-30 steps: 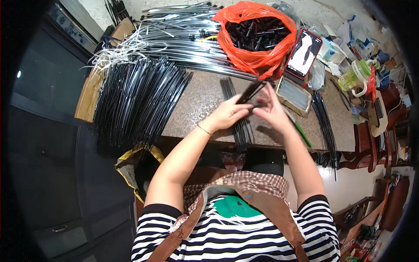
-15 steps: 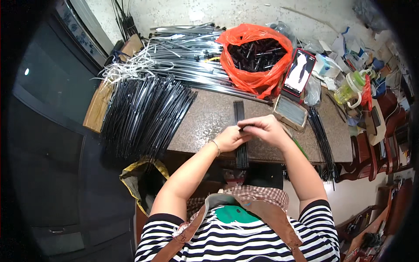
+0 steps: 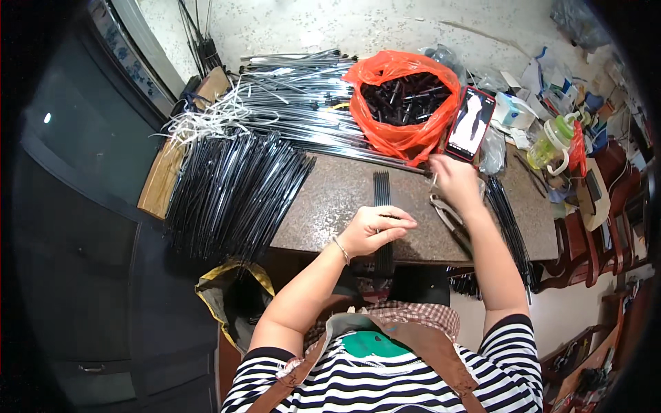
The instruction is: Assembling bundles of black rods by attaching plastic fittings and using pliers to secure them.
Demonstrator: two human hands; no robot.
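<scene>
Rods, thin and black, lie in a small bundle (image 3: 382,206) on the brown stone table (image 3: 323,206), and the left hand (image 3: 375,229) rests on their near part with fingers curled around them. Farther right, the right hand (image 3: 451,180) reaches beside the phone (image 3: 470,124) near the orange bag (image 3: 406,103); whether its fingers grip anything cannot be told.

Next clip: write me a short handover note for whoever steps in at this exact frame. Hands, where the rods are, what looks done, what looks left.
Left hand: curled fingers resting on a small bundle of black rods lying on the stone table, pinning it.
Right hand: reaching toward the phone propped by the orange bag; whether it holds anything is unclear.
Pliers lie just under the right wrist.
Done, apparently: big fan of black rods stacked at the left.
Left, apparently: silver rods at the back, small black parts in the bag, loose rods at the right.
</scene>
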